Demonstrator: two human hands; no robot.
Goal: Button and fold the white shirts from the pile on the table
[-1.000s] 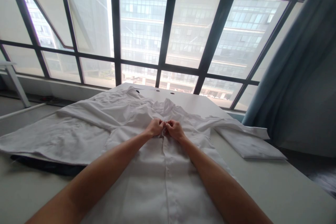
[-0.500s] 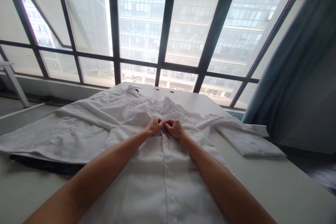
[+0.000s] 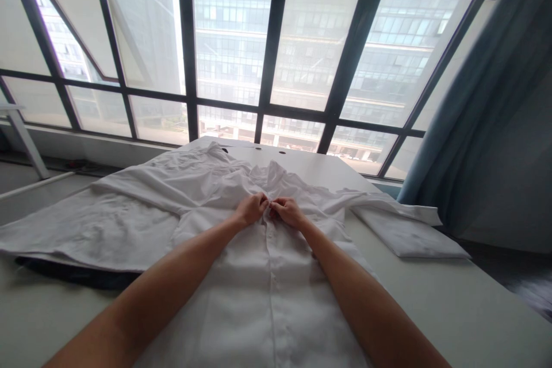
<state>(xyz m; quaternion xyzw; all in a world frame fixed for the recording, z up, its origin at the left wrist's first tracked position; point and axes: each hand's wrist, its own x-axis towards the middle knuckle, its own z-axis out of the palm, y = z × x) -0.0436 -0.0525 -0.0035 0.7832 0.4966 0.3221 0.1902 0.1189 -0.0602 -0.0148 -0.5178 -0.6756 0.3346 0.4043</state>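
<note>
A wrinkled white shirt (image 3: 235,282) is laid over the smooth worktop (image 3: 448,293); its narrow buttoned placket (image 3: 271,276) is pinched by the left hand (image 3: 251,209) and right hand (image 3: 288,211).

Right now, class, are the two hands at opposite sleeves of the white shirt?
No, the left hand and right hand are close together, pinching the white shirt at its front placket.

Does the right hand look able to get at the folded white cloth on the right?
Probably yes: the cloth lies largely uncovered, though a sleeve overlaps its far edge and the right hand is pinching the shirt.
</note>
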